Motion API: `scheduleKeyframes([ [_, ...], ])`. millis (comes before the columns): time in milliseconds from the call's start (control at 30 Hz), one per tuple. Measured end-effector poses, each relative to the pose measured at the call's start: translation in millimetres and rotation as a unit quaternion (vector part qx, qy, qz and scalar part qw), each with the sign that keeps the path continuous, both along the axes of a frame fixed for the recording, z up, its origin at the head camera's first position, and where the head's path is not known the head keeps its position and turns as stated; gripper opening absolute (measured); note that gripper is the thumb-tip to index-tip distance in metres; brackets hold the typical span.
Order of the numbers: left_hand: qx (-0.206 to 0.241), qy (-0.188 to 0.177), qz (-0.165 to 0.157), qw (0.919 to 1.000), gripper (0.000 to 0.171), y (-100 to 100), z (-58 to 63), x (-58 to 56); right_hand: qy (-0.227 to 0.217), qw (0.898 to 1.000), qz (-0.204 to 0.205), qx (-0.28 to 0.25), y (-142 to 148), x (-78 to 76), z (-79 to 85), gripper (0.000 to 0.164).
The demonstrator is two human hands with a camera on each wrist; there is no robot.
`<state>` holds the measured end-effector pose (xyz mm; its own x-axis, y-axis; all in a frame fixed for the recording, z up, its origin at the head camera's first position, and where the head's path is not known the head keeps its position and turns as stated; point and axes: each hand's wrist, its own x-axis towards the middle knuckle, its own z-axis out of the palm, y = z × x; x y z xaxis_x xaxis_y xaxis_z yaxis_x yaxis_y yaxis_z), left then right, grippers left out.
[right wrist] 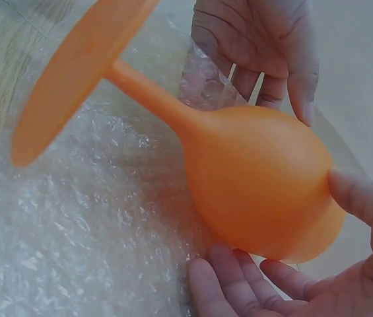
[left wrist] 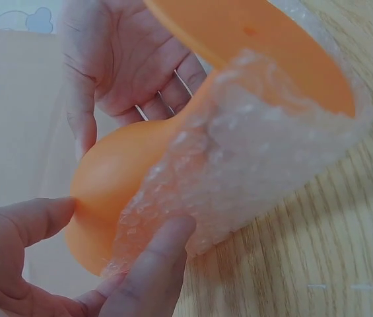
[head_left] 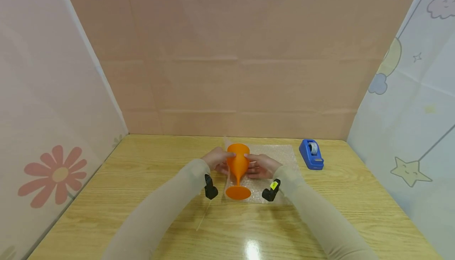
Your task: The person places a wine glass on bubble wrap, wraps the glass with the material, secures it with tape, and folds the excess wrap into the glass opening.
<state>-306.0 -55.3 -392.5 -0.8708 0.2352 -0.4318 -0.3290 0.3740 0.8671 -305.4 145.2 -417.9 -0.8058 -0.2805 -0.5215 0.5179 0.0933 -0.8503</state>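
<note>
An orange wine goblet [head_left: 237, 161] lies on its side over a sheet of bubble wrap [head_left: 281, 155], its round foot towards me. My left hand [head_left: 217, 159] grips one side of the bowl [left wrist: 117, 165], thumb on the orange surface. Its other fingers press a raised edge of the bubble wrap [left wrist: 239, 152] against the goblet. From the other side, my right hand [head_left: 262, 165] holds the bowl [right wrist: 259, 172] between its thumb and fingers. In the right wrist view the stem and foot are bare on the upper side.
A blue tape dispenser [head_left: 311, 154] with a roll of tape stands at the back right of the wooden table [head_left: 149, 197]. A plain panel [head_left: 238, 74] rises behind the table, with patterned sheets [head_left: 401, 106] along both sides.
</note>
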Motion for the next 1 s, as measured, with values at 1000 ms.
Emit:
scheduleKeyframes([
  [1000, -0.012, 0.012, -0.013, 0.9998, 0.035, 2.6, 0.1, -0.8, 0.067, 0.992, 0.010, 0.103, -10.0, -5.6, 21.9, 0.049],
])
